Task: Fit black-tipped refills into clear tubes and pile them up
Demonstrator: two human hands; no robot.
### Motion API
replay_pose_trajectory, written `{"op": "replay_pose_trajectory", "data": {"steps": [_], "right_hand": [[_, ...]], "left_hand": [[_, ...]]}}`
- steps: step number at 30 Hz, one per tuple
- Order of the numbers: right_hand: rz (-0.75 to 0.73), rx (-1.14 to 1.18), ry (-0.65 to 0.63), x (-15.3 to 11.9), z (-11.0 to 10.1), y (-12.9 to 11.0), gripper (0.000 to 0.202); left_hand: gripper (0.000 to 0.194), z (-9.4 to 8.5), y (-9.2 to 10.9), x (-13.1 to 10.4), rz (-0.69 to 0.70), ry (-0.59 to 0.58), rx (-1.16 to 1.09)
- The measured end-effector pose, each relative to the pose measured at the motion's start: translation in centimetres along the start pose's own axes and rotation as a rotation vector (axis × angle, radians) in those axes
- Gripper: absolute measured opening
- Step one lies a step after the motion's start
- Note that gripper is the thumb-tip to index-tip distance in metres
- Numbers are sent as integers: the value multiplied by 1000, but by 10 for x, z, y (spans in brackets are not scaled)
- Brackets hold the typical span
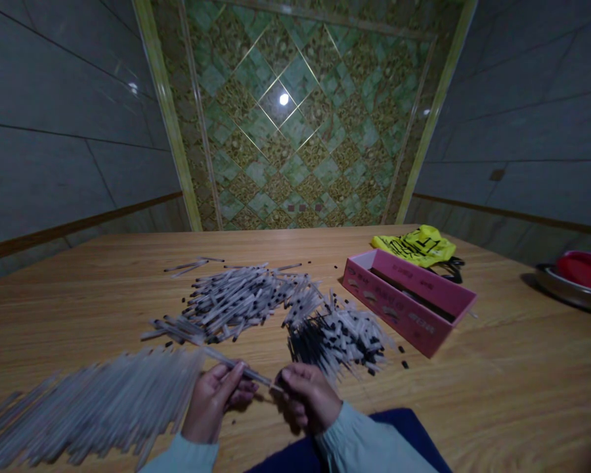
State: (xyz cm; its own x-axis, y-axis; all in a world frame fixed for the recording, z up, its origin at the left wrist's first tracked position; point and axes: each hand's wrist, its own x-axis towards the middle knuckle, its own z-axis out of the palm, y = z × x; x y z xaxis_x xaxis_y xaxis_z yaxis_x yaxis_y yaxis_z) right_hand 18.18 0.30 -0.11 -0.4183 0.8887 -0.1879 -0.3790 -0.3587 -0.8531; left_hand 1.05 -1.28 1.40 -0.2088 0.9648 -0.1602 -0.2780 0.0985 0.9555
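My left hand [222,394] is closed around a thin translucent tube [249,373] with a dark core, which slants down to the right. At the tube's right end, my right hand [305,394] is pinched shut; its fingertips hide what they hold. Left of my left hand, a wide row of clear tubes [93,401] lies side by side on the table. Beyond my hands is a heap of tubes with black ends [241,295]. Nearer my right hand, thin black sticks [305,341] lie beside short clear pieces with black tips [354,335].
A pink open box [408,302] stands right of the heaps, with a yellow printed bag [416,245] behind it. At the far right is a metal dish [578,289] with a red item [586,270] in it. Small black bits [404,364] are scattered over the wooden table [512,387].
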Motion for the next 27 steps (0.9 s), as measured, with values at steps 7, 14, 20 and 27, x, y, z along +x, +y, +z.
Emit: {"op": "replay_pose_trajectory", "data": {"steps": [7, 14, 20, 27], "right_hand": [[17, -699, -355, -25, 1, -19, 31], [-65, -1363, -244, -35, -33, -73, 11], [-135, -1615, 276, -19, -51, -79, 15], [-156, -1681, 446, -18, -44, -74, 18]], "left_hand": [[32, -3, 2, 2, 26, 2, -24], [33, -7, 6, 5, -24, 105, -99], [33, -7, 3, 6, -5, 126, -75], [37, -7, 3, 7, -11, 138, -56]]}}
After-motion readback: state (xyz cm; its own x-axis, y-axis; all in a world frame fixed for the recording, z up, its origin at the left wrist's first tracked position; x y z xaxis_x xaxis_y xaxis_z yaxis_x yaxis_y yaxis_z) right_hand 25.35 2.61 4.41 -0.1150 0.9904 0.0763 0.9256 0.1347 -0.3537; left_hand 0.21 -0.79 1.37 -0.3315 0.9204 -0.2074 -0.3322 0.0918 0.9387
